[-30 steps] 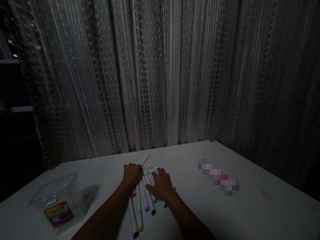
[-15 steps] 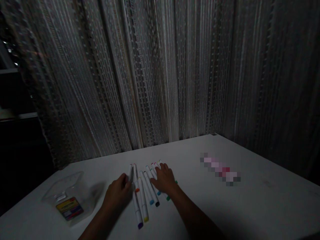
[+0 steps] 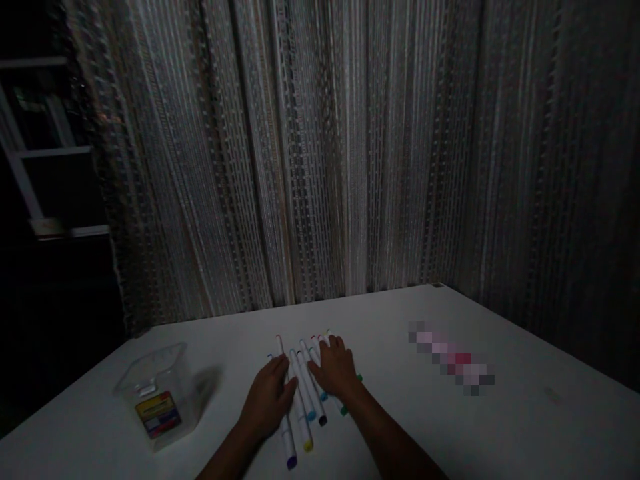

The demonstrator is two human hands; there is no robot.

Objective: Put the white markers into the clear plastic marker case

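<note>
Markers (image 3: pixel 303 393) now bunched tighter w/ left hand (image 3: pixel 267 400) & right hand (image 3: pixel 337 367) flat, open, pressing them.

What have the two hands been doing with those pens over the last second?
The left hand slid back from the far ends of the markers toward the person and now lies flat on the left ones, which sit straighter. The right hand stayed flat on the right ones. The plastic box and table did not change.

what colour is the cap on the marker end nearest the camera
Purple: the marker cap nearest the camera, beside a yellow cap, seen in the head view.
</note>
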